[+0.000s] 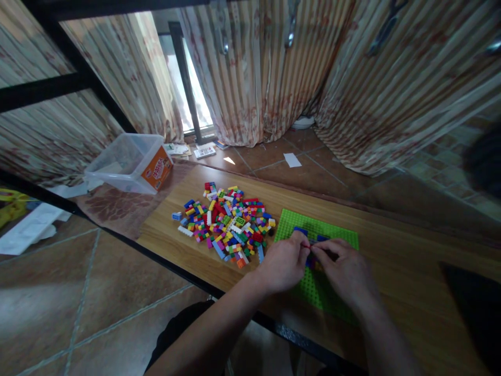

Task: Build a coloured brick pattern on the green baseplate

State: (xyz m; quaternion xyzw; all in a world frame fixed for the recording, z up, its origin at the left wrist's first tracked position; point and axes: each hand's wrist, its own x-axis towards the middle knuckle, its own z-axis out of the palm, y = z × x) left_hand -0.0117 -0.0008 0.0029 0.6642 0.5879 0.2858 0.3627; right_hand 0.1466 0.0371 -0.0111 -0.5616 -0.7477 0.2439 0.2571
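Note:
Over the green baseplate (pixel 340 223), my left hand (pixel 285 261) and my right hand (pixel 348 269) meet with fingertips pinched almost together. A small reddish bit shows between them, too small and covered to name. Just past the fingers, a blue brick (pixel 300 230) sits on the baseplate, and another blue brick (pixel 322 238) is by my right fingers. Several more coloured bricks lie beneath my hands, mostly hidden. Left of the baseplate spreads a pile of mixed toy bricks (pixel 230 219) in many colours.
The wooden bench top (pixel 403 271) has a dark flat object (pixel 473 313) at its right end. A clear plastic box (pixel 125 162) with an orange label stands beyond the left end. Papers (pixel 292 160) lie on the tiled floor near striped curtains (pixel 235 78). Black metal bars cross the upper left.

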